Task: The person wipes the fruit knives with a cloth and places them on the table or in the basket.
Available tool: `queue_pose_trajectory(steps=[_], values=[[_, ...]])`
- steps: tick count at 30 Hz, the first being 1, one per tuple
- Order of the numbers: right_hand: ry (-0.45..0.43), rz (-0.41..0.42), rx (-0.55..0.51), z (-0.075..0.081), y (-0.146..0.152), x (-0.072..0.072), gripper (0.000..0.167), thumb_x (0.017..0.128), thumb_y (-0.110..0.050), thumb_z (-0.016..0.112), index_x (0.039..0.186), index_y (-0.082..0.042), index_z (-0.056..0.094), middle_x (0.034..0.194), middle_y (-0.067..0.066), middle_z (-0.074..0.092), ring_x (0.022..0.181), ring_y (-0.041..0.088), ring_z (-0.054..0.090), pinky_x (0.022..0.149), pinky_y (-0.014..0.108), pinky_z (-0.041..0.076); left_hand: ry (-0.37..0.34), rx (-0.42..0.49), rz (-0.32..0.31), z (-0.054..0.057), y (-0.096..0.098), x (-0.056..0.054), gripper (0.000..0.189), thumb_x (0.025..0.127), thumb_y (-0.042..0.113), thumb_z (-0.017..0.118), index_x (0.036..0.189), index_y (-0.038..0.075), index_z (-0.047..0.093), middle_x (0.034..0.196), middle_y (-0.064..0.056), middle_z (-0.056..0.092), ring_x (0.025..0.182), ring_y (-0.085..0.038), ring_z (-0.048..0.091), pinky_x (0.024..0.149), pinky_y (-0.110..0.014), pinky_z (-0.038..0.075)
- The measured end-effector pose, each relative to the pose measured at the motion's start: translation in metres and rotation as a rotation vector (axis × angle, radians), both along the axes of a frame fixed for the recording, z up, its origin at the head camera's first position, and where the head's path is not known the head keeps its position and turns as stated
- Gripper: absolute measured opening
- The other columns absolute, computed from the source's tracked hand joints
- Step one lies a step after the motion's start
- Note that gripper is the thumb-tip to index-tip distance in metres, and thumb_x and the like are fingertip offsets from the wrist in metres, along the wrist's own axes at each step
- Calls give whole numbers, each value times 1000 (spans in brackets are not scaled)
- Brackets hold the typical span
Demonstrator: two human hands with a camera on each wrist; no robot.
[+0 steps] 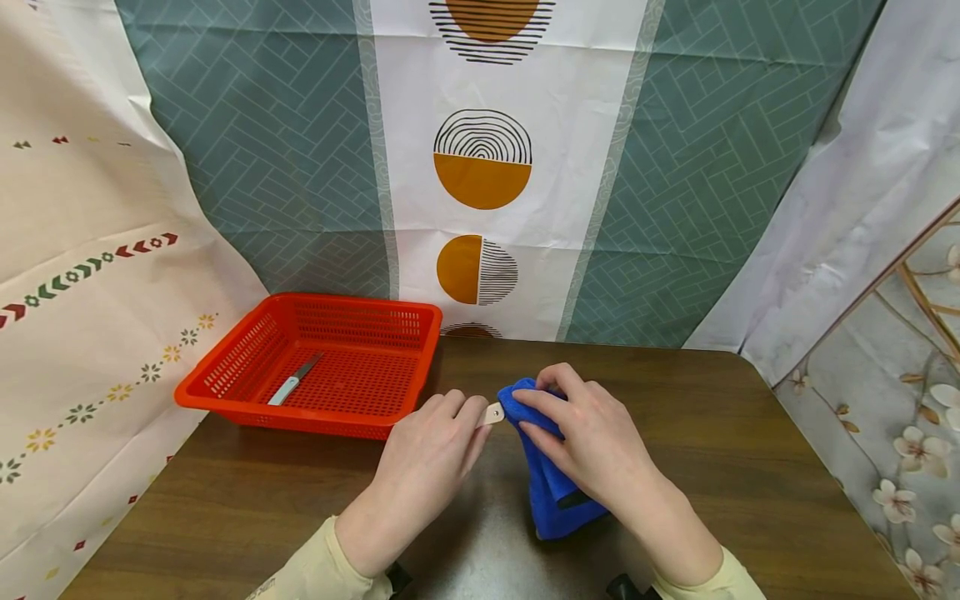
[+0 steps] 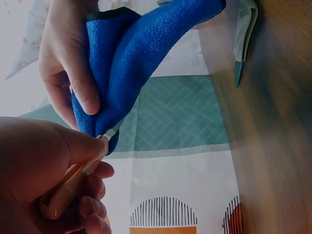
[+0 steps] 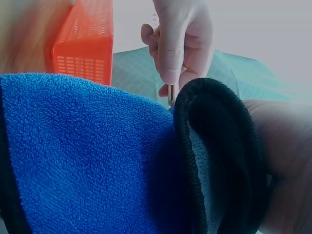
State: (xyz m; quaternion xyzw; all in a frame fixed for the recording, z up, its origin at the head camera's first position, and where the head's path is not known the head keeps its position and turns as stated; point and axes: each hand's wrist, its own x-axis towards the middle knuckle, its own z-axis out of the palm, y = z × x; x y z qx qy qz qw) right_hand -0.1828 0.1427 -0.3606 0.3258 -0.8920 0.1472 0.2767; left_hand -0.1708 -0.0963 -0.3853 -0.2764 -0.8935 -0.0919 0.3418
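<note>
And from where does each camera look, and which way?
Head: on the head, facing forward and down at the red basket and blue cloth; both sleeves, left hand and right hand show.
Left wrist: on that wrist, facing the pale handle and cloth; both hands show partly.
Right wrist: on that wrist, facing the cloth; both hands show partly.
Head and right wrist views share the basket.

Head camera looks forward and down; close wrist views, apparently sideways, share the blue cloth [image 3: 87, 151].
</note>
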Motion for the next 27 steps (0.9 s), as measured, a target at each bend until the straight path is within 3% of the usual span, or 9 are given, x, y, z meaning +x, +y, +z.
queue_pose_trajectory(steps=[27], values=[[-7,-40,0,1,10,-6,40,90,-20,94,128,-18,82,125,7,64,85,27,67,76,44,59,20,12,3,2,-2,-1,23,97,24,86,110,12,70,84,1,59,67,-15,51,50,-26,44]])
